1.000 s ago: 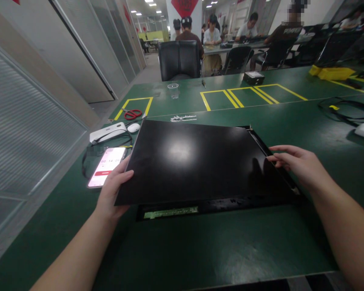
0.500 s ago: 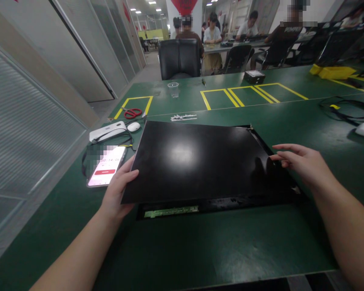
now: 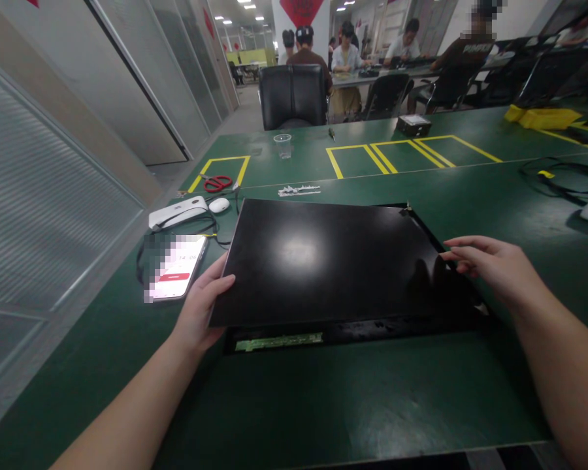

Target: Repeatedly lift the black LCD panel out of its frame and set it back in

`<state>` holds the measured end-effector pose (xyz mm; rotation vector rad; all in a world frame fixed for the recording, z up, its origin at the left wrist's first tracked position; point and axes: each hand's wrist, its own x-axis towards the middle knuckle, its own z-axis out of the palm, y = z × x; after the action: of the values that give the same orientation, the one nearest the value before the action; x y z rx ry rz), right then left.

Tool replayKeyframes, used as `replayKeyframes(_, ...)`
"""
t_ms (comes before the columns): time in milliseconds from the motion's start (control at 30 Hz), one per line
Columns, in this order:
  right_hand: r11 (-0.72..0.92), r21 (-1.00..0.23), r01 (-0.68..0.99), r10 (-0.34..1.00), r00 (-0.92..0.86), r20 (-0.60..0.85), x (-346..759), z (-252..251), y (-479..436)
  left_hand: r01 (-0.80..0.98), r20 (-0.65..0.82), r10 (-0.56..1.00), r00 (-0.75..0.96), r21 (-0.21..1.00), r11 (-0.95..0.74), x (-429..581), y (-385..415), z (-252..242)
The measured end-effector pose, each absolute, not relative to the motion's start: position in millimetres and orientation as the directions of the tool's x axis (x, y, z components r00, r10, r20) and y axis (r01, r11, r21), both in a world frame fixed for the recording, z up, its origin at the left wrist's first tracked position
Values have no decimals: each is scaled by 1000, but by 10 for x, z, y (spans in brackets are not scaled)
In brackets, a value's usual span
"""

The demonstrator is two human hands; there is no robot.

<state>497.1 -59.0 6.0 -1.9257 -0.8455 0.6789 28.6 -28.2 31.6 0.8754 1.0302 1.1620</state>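
A glossy black display panel (image 3: 318,274) is tilted over a shallow black frame (image 3: 372,328), its left side raised. My left hand (image 3: 204,300) grips the panel's left edge, thumb on top and fingers underneath. A green circuit board strip (image 3: 279,341) shows in the near left part of the frame. My right hand (image 3: 494,264) is at the panel's right edge, its fingers stretched out and slightly apart. Whether those fingertips touch the panel or the frame rim I cannot tell.
A lit phone (image 3: 179,267), a white mouse (image 3: 219,205), a white box with cables (image 3: 179,212) and red scissors (image 3: 218,183) lie left. White scraps (image 3: 298,190) and a plastic cup (image 3: 284,147) are beyond the panel. Cables (image 3: 568,179) lie right. People sit behind.
My left hand and the panel's left edge have moved slightly right. The fingers of my right hand have drawn a little closer together. The view has shifted slightly.
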Motion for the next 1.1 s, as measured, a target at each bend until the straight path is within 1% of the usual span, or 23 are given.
replayKeyframes(233,-338,-884,322,783,617,-75,4944,56,-603,-294,-174,980,96,936,195,274,-257,257)
replayKeyframes(433,-330,-878,347,773,633,-40,4977,42,-600,-289,-210,971,110,928,234,302,-269,280)
replayKeyframes(600,-376,-839,392,785,616,-64,4944,65,-601,-287,-222,969,111,926,245,295,-265,269)
replayKeyframes(767,-394,-856,334,820,549,-163,4761,172,-646,-309,-203,968,148,920,240,331,-283,216)
replayKeyframes(800,-406,-844,351,813,560,-158,4730,199,-656,-309,-201,967,159,920,242,344,-288,211)
replayKeyframes(867,-399,-829,391,791,604,-96,4700,240,-669,-312,-199,966,167,918,243,365,-297,208)
replayKeyframes(967,-347,-849,398,772,636,-18,4734,252,-671,-321,-203,966,158,915,244,368,-292,198)
replayKeyframes(1100,-371,-804,464,770,638,14,4815,203,-653,-319,-229,964,136,911,261,324,-261,144)
